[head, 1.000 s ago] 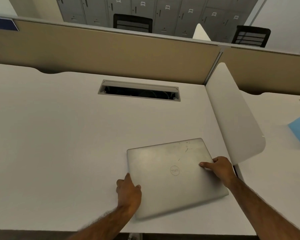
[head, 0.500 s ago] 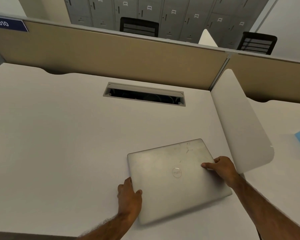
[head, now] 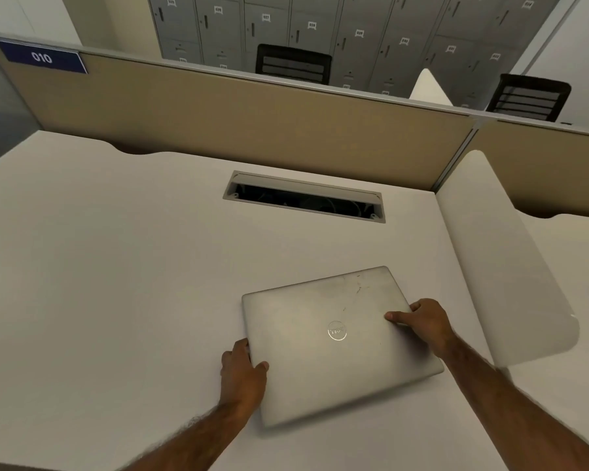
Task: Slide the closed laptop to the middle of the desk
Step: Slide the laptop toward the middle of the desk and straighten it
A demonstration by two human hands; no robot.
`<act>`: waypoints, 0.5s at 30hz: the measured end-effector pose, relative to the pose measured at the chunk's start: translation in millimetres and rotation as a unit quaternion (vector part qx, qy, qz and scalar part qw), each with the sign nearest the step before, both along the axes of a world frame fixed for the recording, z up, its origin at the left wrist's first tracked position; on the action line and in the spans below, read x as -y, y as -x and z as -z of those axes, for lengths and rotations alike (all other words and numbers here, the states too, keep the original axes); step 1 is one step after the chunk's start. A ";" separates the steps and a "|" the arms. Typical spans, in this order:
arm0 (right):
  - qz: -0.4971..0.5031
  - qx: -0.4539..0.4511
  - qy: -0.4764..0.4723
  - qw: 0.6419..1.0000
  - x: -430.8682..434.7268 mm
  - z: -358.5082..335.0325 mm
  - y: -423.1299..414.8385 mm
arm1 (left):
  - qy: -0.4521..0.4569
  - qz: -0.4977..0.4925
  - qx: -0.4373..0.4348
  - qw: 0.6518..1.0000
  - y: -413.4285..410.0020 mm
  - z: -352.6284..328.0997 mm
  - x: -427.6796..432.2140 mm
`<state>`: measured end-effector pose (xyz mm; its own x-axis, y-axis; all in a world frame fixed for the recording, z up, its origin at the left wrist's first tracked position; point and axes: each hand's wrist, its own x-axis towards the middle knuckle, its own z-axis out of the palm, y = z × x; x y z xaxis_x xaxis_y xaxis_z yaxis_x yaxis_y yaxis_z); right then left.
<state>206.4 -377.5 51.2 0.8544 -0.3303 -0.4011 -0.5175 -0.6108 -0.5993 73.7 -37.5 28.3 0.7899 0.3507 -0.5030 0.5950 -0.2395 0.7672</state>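
Head view: the closed laptop [head: 337, 345] lies flat on the white worktop [head: 116, 283], turned a little askew, in the near right part of it and near the curved white divider [head: 510, 266] on the right. The left hand [head: 244, 375] clasps the laptop's near-left edge, thumb on the lid and fingers curled round the side; this grip is pinching the edge. The right hand [head: 425, 322] clasps the right edge the same way, thumb lying on the lid, fingers wrapped over the rim. The cable slot [head: 303, 198] sits farther off, roughly marking the worktop's middle line.

The laptop looks stiff and fairly heavy, with a smooth metal lid that fingers could slip on, so the two opposite side edges seem the right place to hold. Its flat underside should slide over the worktop, probably with some drag from its feet. The middle lies to the left and a bit farther away; the slide is not yet finished.
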 end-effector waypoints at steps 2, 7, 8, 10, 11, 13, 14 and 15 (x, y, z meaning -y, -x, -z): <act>-0.002 -0.002 -0.005 1.000 -11.1 2.6 -6.6 | -0.005 0.001 0.001 1.000 -10.9 -0.7 -14.6; -0.002 -0.001 -0.007 1.000 -38.7 7.9 -20.4 | -0.018 0.011 0.003 1.000 -35.4 -2.5 -49.3; 0.001 0.001 -0.009 1.000 -44.6 8.8 -22.9 | -0.019 0.011 0.004 1.000 -40.4 -2.8 -56.2; 0.007 0.004 -0.016 1.000 -54.1 10.3 -27.6 | -0.024 0.015 0.007 1.000 -49.3 -3.4 -67.7; 0.011 0.004 -0.020 1.000 -59.3 11.4 -30.5 | -0.029 0.018 0.007 0.999 -53.9 -3.2 -74.1; 0.018 0.005 -0.024 1.000 -69.1 12.1 -34.9 | -0.037 0.021 0.006 0.999 -61.7 -3.4 -84.6; 0.019 0.008 -0.024 0.999 -74.5 12.0 -37.4 | -0.038 0.022 0.007 0.999 -65.9 -3.3 -90.2; 0.022 0.011 -0.024 0.999 -79.9 12.0 -40.0 | -0.039 0.024 0.009 0.999 -70.3 -3.2 -95.7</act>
